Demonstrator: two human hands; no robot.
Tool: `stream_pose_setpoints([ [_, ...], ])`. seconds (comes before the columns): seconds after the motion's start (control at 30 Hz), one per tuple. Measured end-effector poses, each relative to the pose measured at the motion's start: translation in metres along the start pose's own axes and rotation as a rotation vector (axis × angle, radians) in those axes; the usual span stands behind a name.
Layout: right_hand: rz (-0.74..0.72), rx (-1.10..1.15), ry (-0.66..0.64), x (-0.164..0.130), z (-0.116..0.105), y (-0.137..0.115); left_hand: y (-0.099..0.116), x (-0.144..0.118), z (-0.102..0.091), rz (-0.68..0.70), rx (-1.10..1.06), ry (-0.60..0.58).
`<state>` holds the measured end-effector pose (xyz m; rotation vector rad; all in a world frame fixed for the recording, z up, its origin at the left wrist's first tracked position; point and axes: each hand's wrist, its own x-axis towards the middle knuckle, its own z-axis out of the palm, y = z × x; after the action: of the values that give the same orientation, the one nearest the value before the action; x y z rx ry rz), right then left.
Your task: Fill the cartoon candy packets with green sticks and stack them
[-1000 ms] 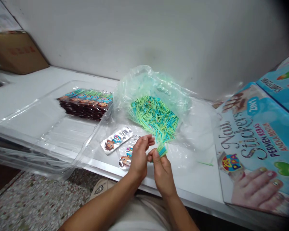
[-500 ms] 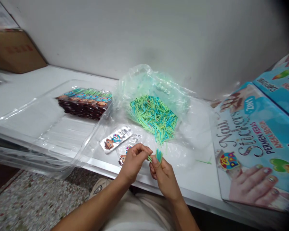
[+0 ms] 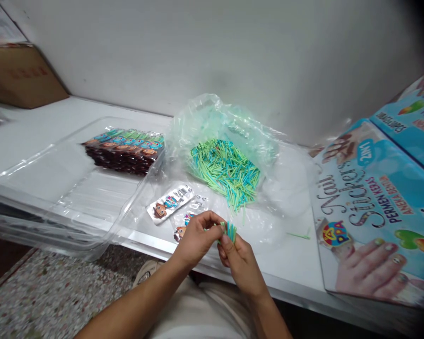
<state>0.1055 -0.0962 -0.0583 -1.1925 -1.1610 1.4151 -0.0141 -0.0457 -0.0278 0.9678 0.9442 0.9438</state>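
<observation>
Close to the table's front edge, my right hand (image 3: 240, 258) is closed around a small bundle of thin green and blue sticks (image 3: 230, 230), their tops fanned above the thumb. My left hand (image 3: 200, 239) meets it from the left, thumb and forefinger pinched on thin green sticks at the bundle's side; how many is hidden by the fingers. Beyond both hands, a heap of the same sticks (image 3: 226, 172) lies in an open clear plastic bag (image 3: 212, 110). A white printed sachet (image 3: 170, 204) lies left of my hands, and a second sachet (image 3: 183, 227) is partly covered by my left hand.
A clear plastic tray (image 3: 67, 188) on the left holds stacked printed packets (image 3: 127, 150) and overhangs the front edge. A blue printed box (image 3: 374, 221) stands at the right. A loose green stick (image 3: 298, 235) lies near it. A cardboard box (image 3: 24, 75) sits back left.
My left fingers have moved slightly right and up against the bundle, covering the green sticks that showed at their tips. The bundle leans a little more; the right hand has barely moved.
</observation>
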Motion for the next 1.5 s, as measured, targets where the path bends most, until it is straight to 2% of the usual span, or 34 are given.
stream_pose_setpoints([
  [0.13, 0.005, 0.004, 0.018, -0.002, 0.002, -0.003, 0.004, -0.001, 0.002, 0.02, -0.038, 0.053],
  [0.4, -0.008, -0.008, -0.018, -0.003, -0.002, -0.006, 0.005, 0.0, 0.005, 0.021, -0.017, -0.028],
  [0.6, 0.005, 0.103, 0.013, -0.006, -0.003, 0.002, 0.003, -0.001, 0.003, 0.052, 0.052, 0.061],
  [0.73, 0.016, 0.226, -0.031, -0.006, -0.003, 0.009, 0.008, -0.002, 0.002, 0.025, 0.045, -0.006],
  [0.93, -0.006, 0.198, -0.07, -0.005, -0.005, 0.005, 0.009, -0.002, 0.002, -0.021, 0.064, -0.107],
  [1.07, -0.017, 0.08, -0.051, -0.006, -0.004, 0.001, 0.005, -0.002, 0.002, -0.016, 0.049, -0.073],
  [1.23, -0.014, 0.036, -0.041, -0.008, -0.002, -0.002, 0.006, -0.004, 0.006, 0.015, 0.025, 0.047],
  [1.3, -0.011, 0.051, -0.054, -0.008, -0.002, -0.001, 0.009, -0.004, 0.007, 0.005, 0.031, 0.015],
  [1.43, -0.001, 0.087, -0.085, -0.008, -0.005, 0.0, 0.012, -0.004, 0.006, -0.041, 0.104, -0.128],
  [1.5, -0.002, 0.086, -0.085, -0.008, -0.007, 0.0, 0.012, -0.004, 0.005, -0.035, 0.128, -0.151],
])
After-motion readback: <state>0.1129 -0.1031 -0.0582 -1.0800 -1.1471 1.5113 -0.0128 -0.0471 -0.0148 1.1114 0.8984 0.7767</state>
